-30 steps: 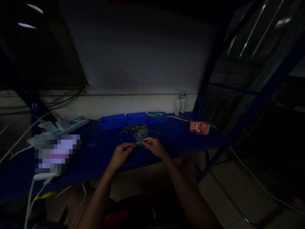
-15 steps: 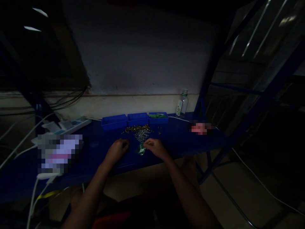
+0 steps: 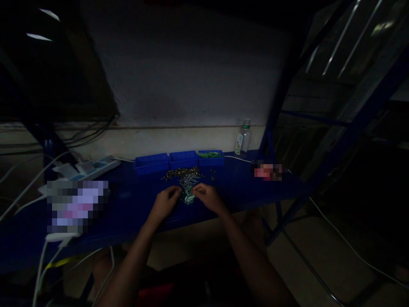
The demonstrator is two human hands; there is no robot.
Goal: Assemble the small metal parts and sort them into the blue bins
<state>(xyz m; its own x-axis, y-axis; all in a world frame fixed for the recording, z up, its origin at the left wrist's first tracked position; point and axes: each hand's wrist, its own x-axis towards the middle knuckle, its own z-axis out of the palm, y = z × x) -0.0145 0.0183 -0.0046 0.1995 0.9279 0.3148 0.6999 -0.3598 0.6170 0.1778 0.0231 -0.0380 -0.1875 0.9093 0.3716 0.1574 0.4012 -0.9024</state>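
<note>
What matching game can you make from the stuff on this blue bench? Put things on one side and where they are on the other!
Things:
1. bottle
2. power strip
3. pile of small metal parts
4. small greenish piece

Places:
A. between the left hand and the right hand
B. left of the bins
C. just in front of the blue bins
D. at the back, right of the bins

Pairs: 1-D, 2-B, 3-C, 4-A

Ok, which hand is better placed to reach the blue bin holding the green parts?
Probably right. The right hand sits nearly in line with that bin at the back, while the left hand is further over, across the small green piece between them.
</note>
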